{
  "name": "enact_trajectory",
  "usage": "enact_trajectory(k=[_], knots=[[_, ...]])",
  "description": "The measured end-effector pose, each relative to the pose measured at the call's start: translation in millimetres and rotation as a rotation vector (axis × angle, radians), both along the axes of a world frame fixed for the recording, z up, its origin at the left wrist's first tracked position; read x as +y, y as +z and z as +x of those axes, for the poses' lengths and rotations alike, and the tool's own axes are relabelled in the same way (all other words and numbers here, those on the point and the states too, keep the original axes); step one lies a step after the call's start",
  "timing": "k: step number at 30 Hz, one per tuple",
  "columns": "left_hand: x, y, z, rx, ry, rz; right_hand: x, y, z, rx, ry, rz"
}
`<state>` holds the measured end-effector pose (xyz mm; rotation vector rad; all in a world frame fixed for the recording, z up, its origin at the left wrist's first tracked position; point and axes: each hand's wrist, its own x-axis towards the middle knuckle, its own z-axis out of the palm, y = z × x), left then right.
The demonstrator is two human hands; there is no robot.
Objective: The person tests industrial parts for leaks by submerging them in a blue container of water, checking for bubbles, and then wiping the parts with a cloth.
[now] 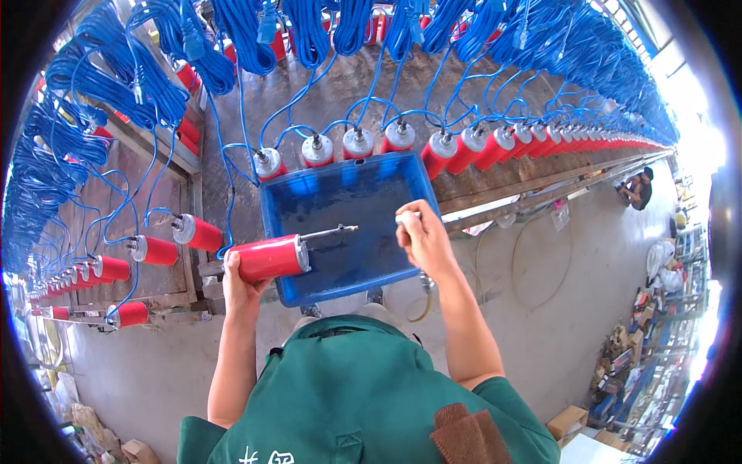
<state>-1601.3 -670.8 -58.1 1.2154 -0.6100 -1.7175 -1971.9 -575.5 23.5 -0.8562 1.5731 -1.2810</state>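
My left hand [243, 288] is wrapped round a red cylindrical motor [270, 260], tilted on its side over the left part of a blue plastic tub [352, 292]. From the motor's grey end cap a thin metal shaft [328, 232] sticks out to the right, above the tub's dark, wet-looking floor. Over the tub's right side my right hand [423, 240] is closed, apart from the shaft. A small pale end shows at its fingers; the rest of what it grips is hidden. Just below that hand hangs a hose with a metal fitting [425, 283].
Red motors [440, 151] with blue cables stand in a long row behind the tub, and more [154, 250] lie at the left. Coiled blue cables [309, 31] hang above. A person [637, 189] crouches far right, near cluttered shelves [649, 340].
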Motion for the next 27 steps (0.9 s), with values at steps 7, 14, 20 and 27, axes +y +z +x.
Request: enact_trajectory(k=[7,14,20,27], knots=[[1,7,-5,-0.013,-0.017,-0.008,-43,-34,26,-0.47,0.065,0.128],[2,10,-9,-0.014,0.058,0.008,-47,-40,40,-0.593,0.017,0.108],[-1,10,-5,-0.036,-0.008,0.023,-51,-37,49,-0.549,-0.022,0.151],[0,12,-8,-0.033,0.034,0.044,-59,-34,48,-0.517,0.043,0.143]])
